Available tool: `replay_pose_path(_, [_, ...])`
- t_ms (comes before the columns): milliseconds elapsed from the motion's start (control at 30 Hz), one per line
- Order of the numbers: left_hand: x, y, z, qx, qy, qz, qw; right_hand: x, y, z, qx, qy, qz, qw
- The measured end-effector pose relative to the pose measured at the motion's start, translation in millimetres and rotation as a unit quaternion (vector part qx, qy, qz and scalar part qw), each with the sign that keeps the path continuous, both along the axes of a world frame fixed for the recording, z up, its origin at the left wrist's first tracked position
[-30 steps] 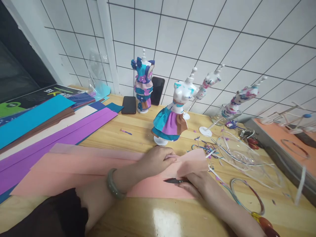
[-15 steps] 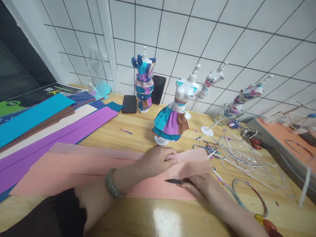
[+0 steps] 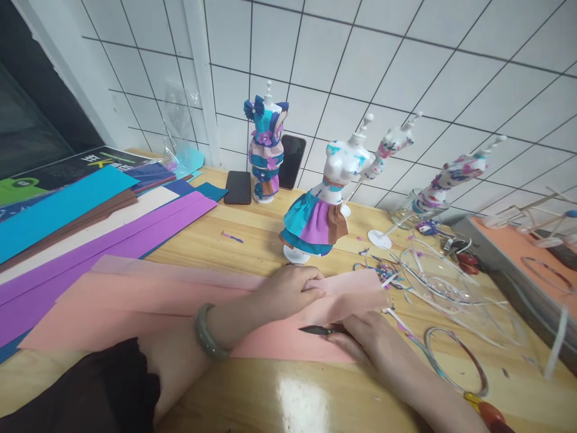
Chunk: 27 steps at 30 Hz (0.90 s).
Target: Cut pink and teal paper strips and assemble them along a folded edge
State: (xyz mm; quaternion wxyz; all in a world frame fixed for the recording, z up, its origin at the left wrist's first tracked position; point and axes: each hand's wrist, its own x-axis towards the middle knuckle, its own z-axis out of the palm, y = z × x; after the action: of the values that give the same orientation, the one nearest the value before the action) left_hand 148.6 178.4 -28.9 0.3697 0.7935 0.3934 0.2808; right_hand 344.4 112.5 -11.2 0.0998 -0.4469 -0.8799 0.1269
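Note:
A long pink paper sheet (image 3: 135, 300) lies across the wooden table (image 3: 252, 240). My left hand (image 3: 288, 291), with a green bangle on its wrist, pinches a lifted strip of the pink paper (image 3: 356, 291). Under that strip my right hand (image 3: 365, 343) is closed around dark scissors (image 3: 315, 329), whose blades point left into the sheet. Just behind my hands stands a small white mannequin in a blue, purple and brown paper skirt (image 3: 318, 219).
Stacked paper sheets in purple, white, brown and blue (image 3: 90, 222) lie at the left. Another dressed mannequin (image 3: 265, 144) and two phones (image 3: 237, 187) stand by the tiled wall. Two bare mannequins (image 3: 446, 177), clear plastic rings (image 3: 437, 279) and paper scraps crowd the right.
My hands, the pink paper and the scissors stay almost where they were. Only the view has shifted slightly.

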Motion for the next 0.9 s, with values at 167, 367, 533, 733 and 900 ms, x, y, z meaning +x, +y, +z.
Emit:
replay_pose_path(167, [0.4,-0.4,-0.4,-0.004,0.004,0.004,1.000,-5.3,1.3,-3.2,0.004,0.004,0.011,1.000])
replay_pose_path(367, [0.3,0.0,0.5,0.002,0.010,0.005,1.000,-5.0,0.3,-7.1,0.000,0.006,0.013,1.000])
replay_pose_path(533, [-0.3,0.0,-0.7,0.002,0.007,0.002,1.000,-5.6,-0.2,-6.9,0.015,0.004,0.014,1.000])
replay_pose_path(733, [0.0,0.6,-2.3,0.001,0.005,0.001,1.000,-6.6,-0.9,-4.9,0.045,0.005,0.018,0.999])
replay_pose_path(900, [-1.3,0.5,1.8,-0.005,0.016,-0.006,1.000,-10.8,-1.5,-2.3,0.035,0.011,0.023,0.999])
